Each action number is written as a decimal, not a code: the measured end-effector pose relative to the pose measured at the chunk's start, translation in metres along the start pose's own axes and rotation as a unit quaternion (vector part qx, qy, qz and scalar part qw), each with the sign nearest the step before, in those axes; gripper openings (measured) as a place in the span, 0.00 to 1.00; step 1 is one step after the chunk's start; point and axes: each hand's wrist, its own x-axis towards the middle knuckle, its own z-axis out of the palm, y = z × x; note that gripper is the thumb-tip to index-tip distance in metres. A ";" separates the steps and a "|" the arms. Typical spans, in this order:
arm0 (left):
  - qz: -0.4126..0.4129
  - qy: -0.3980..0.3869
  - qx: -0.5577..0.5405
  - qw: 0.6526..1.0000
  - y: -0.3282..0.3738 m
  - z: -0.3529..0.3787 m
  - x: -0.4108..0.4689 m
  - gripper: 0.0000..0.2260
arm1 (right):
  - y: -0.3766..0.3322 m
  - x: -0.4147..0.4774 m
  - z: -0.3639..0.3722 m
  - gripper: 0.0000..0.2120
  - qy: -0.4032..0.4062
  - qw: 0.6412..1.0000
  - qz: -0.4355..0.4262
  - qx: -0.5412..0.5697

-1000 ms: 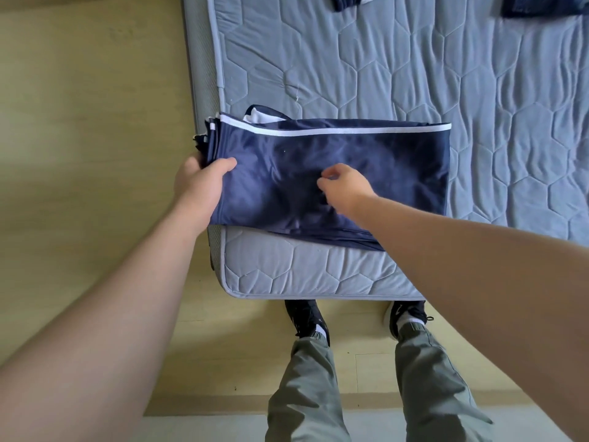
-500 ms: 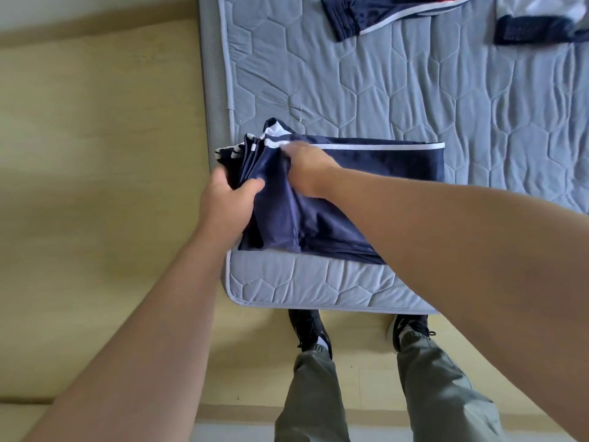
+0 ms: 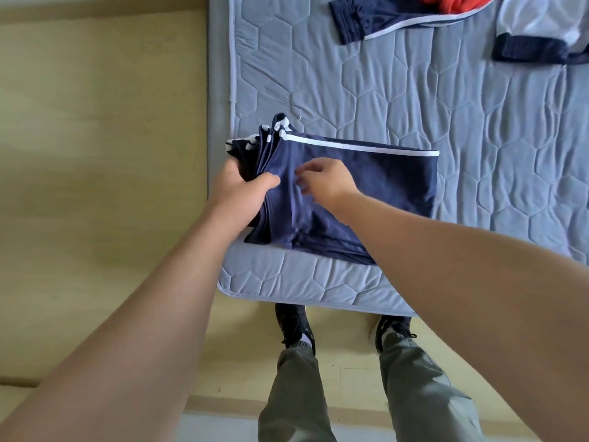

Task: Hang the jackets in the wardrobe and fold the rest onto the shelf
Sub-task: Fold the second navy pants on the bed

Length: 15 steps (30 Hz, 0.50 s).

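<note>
Navy cloth with white piping, the folded garment (image 3: 385,186) lies on the quilted grey-blue mattress (image 3: 350,90) at its near left corner, with its left end bunched at the mattress's left edge. The left grip (image 3: 237,199) clasps that bunched end, thumb on top and fingers tucked under the layers. The right grip (image 3: 331,183) is over the garment's top just beside the left one, fingers loose and spread, holding nothing; blur hides whether they touch the cloth. Along the far edge lie a navy-and-orange garment (image 3: 376,17) and a white garment with a navy cuff (image 3: 538,27).
</note>
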 end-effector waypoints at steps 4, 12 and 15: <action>0.002 -0.024 0.004 1.000 0.012 0.029 -0.018 0.22 | 0.021 -0.022 -0.027 0.08 -0.038 0.982 0.050 0.179; 0.072 -0.092 0.074 0.990 0.034 0.109 -0.049 0.27 | 0.053 -0.040 -0.102 0.31 -0.147 0.883 0.098 0.434; 0.050 -0.162 0.055 0.984 0.036 0.132 -0.055 0.19 | 0.077 -0.047 -0.125 0.34 -0.154 0.874 0.094 0.451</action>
